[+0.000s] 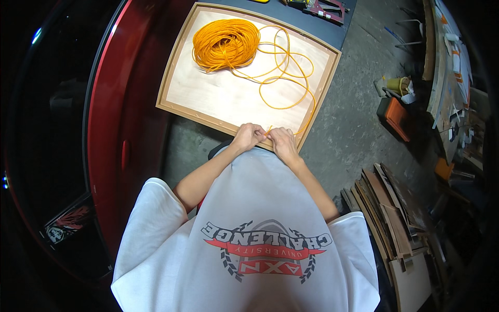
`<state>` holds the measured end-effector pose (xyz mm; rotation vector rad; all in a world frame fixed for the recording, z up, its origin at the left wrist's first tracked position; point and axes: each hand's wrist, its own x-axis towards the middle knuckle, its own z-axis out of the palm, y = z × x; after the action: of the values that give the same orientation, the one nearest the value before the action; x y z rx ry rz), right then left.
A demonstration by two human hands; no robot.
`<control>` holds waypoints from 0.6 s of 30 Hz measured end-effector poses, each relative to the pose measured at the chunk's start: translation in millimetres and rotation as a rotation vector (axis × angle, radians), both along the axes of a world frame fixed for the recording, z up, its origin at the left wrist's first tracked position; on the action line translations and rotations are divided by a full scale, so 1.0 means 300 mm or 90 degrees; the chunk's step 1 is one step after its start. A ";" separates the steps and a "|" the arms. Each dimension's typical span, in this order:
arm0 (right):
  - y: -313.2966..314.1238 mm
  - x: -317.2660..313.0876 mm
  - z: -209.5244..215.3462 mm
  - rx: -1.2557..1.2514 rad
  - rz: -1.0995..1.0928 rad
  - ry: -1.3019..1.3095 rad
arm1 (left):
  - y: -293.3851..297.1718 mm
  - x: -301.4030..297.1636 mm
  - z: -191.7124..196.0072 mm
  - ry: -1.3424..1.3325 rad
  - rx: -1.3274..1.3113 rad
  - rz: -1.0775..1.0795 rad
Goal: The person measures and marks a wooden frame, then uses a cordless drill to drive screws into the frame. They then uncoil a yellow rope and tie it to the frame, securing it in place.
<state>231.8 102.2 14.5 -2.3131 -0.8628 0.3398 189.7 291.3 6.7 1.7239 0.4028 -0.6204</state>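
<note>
A shallow wooden tray (179, 57) with a raised rim lies in front of me. In its far left part rests a thick coil of orange cord (226, 44). Loose loops run from the coil to the right and curve back down to the near edge. There my left hand (250, 136) and my right hand (283, 142) meet over the tray's near rim. The fingers of both are pinched on the cord, and a short end sticks up between them. How the cord lies between the fingertips is too small to make out.
The tray sits on a dark surface (280, 15), with a red staple gun (327, 10) at its far edge. A red vehicle (117, 104) stands close on the left. On the concrete floor at right are an orange-and-black box (395, 119) and stacked boards (390, 213).
</note>
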 end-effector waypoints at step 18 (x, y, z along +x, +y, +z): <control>0.039 0.031 0.005 0.071 -0.037 0.092 | 0.022 0.025 0.013 0.012 -0.022 0.019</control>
<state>241.0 113.9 15.9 -2.1768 -0.7233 0.4181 197.2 297.8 10.7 1.6768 0.4284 -0.6189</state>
